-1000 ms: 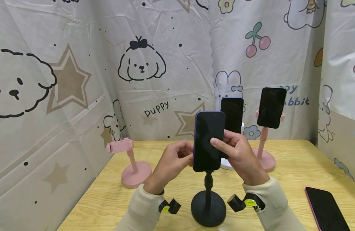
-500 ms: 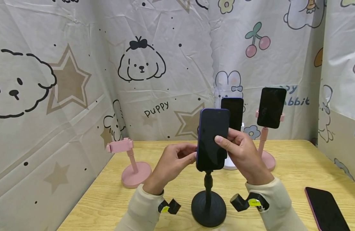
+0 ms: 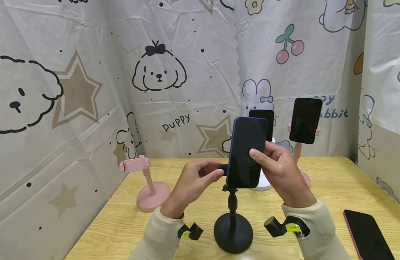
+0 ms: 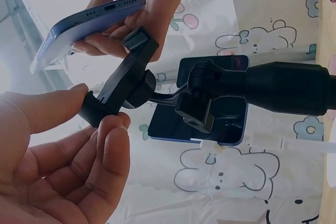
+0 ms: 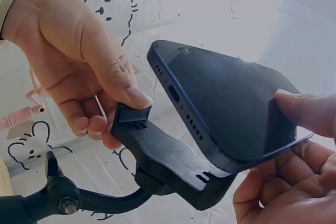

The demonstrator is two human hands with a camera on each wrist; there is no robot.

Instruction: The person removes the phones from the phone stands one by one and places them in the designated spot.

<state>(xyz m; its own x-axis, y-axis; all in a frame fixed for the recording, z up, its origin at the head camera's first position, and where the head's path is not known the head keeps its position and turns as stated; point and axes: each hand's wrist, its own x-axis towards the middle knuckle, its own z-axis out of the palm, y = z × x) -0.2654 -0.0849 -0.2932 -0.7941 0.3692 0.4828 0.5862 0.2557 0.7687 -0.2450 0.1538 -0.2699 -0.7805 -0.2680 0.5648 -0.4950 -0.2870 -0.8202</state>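
Observation:
My right hand (image 3: 282,173) holds a blue-edged smartphone (image 3: 246,144), thumb on its dark screen and fingers behind. With thumb and fingers, my left hand (image 3: 195,182) pinches one end of the black clamp (image 4: 118,80) on a black phone stand (image 3: 233,233). In the right wrist view the clamp's face (image 5: 168,148) shows bare along most of its length. The phone tilts away from it there, its lower corner overlapping the clamp's far end. From the head view, the phone hides most of the clamp.
Behind stand a white stand's phone (image 3: 262,119) and a pink stand's phone (image 3: 305,121). An unoccupied pink phone stand (image 3: 152,196) is at the left. Another phone (image 3: 369,234) lies flat at the right of the wooden table (image 3: 193,231). Patterned curtains (image 3: 174,119) surround it.
My right hand has carried the smartphone right and slightly up, away from the clamp. The clamp's left end now shows in my left hand's pinch, and that hand has hardly moved.

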